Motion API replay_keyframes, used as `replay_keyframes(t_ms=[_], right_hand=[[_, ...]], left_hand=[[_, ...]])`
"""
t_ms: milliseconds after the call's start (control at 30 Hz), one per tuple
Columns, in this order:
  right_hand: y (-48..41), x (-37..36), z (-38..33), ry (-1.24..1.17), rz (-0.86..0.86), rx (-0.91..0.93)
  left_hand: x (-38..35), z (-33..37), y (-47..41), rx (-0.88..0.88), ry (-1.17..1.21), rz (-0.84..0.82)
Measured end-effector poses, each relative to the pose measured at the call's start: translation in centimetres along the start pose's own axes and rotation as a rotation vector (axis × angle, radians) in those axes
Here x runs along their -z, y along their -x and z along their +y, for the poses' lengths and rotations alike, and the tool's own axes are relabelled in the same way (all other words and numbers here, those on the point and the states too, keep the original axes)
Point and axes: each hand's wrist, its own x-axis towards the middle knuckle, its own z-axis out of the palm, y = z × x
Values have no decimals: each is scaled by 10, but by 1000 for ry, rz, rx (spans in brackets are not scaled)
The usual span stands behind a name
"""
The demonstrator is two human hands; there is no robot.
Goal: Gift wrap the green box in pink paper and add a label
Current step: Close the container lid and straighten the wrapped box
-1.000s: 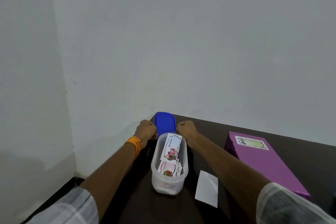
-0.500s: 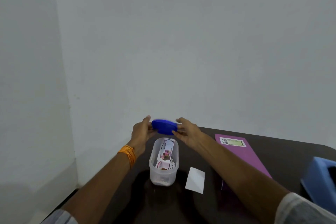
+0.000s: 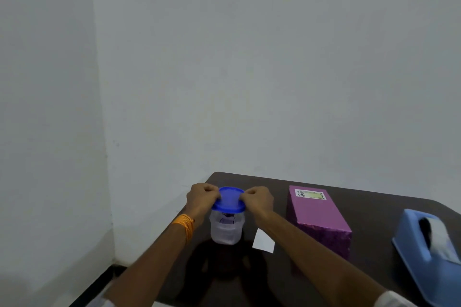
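Working outward from the bottom edge of the frame: two bare forearms, an orange thread band [image 3: 184, 225] on the left wrist. Lower right, nearest: blue tape dispenser [image 3: 429, 244], standing on the dark worktop [image 3: 374, 209]. Just below centre: small white paper slip [image 3: 263, 244], flat, just beside the right forearm. Left of the slip: clear plastic container [image 3: 225, 230], upright, with printed pieces dimly visible through the wall, too small to read.

On the container's mouth: blue lid [image 3: 230, 199], pinched at opposite rims by left hand [image 3: 202, 198] and right hand [image 3: 258, 200]. Fingers of both curled tight over the edge, knuckles up. Fully seated or only resting, cannot tell. Judged as closing up the container.

Right of centre, apart from the right hand: box [image 3: 319, 219], covered in pink paper, no green showing. Long axis running from lower right up toward the far edge of the worktop, short end facing the camera. Label [image 3: 310, 194] on the top face at the far end. Wrapping and labelling judged essentially done.

Key relation: box to the right of the fingers, right hand nearer, left hand beyond the container. Any further reach judged a short sideways move for the right hand.

Farthest: pale bare wall, corner at upper left.
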Motion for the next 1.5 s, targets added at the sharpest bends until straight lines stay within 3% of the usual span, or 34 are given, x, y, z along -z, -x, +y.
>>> replay_keyframes(t_ms=[500, 900, 1033, 1200, 1500], right_hand=[[13, -10, 5, 106, -75, 116], [25, -24, 7, 235, -41, 245], [21, -24, 8, 311, -83, 241], [22, -26, 7, 397, -177, 148], [22, -29, 3, 550, -233, 119]], left_hand=[[-6, -15, 18, -75, -84, 221], [-2, -24, 19, 59, 62, 231], [-6, -23, 19, 2, -77, 200], [-6, -28, 12, 9, -504, 63], [-2, -37, -3, -54, -726, -65]])
